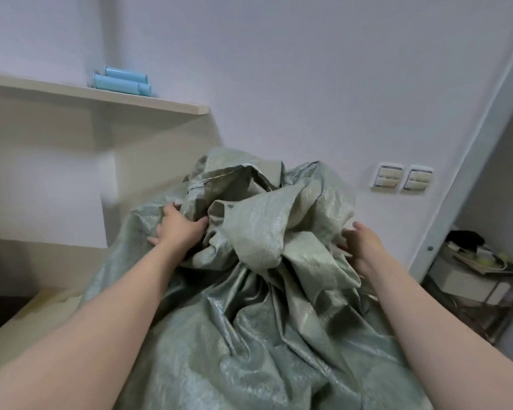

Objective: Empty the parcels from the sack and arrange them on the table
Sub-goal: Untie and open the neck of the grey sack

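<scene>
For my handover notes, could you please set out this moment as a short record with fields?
sack: green woven sack, crumpled, its top bunched up, lying on the pale table
left hand: left hand grips a fold near the sack's top
right hand: right hand rests against the sack's right side, fingers fairly straight
parcels: none visible
shelf: shelf holds two light blue rolls
wall: two switch plates
stage: sack not yet emptied
</scene>
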The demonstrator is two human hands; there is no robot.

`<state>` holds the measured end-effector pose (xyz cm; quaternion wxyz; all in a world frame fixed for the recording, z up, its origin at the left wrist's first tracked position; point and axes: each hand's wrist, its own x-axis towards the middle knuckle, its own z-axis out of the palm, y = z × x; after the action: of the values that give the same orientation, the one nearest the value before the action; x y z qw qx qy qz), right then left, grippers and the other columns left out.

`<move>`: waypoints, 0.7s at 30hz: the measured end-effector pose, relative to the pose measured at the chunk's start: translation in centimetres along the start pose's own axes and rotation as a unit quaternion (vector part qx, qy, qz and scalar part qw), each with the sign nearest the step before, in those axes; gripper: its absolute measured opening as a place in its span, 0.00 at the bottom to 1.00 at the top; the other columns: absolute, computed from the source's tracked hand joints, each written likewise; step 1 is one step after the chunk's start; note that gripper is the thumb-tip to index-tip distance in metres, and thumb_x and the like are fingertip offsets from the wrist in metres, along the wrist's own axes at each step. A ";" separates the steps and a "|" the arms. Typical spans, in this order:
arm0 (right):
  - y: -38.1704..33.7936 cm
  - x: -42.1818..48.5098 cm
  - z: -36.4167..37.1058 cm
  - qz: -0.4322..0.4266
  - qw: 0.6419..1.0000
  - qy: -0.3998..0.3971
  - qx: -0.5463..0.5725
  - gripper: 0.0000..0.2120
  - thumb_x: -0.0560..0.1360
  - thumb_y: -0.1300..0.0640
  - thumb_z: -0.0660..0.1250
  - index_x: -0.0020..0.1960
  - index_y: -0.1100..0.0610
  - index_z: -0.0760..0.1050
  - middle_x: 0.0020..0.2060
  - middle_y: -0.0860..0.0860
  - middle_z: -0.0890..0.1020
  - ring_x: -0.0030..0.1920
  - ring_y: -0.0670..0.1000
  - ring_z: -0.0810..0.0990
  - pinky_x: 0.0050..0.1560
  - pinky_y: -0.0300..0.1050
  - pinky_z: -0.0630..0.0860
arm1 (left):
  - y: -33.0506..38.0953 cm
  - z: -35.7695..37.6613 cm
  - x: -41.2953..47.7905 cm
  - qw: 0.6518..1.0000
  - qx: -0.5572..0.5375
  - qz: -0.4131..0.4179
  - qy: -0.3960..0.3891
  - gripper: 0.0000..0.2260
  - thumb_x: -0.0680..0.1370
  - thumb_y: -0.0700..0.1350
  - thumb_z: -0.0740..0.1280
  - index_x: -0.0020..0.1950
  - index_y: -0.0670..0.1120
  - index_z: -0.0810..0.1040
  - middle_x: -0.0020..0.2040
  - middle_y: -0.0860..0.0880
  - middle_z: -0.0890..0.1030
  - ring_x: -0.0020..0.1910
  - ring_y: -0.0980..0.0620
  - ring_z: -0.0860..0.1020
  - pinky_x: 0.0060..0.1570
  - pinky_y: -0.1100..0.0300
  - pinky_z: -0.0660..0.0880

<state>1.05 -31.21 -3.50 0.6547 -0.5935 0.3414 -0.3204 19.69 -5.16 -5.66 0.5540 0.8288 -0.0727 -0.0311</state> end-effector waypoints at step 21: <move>0.9 -17.4 -0.2 -0.088 0.706 -0.278 -0.645 0.66 0.63 0.29 0.71 0.76 0.56 0.27 0.77 0.52 0.35 0.78 0.55 0.40 0.77 0.55 0.49 | 3.0 -6.7 -16.7 0.935 0.273 0.037 -0.224 0.29 0.82 0.59 0.55 0.78 0.42 0.58 0.78 0.43 0.58 0.75 0.42 0.60 0.72 0.50 0.61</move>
<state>-8.84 -16.87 -3.23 0.1463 -0.9607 0.2131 0.1011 3.86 2.40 -0.77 0.2766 0.9164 -0.2310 -0.1743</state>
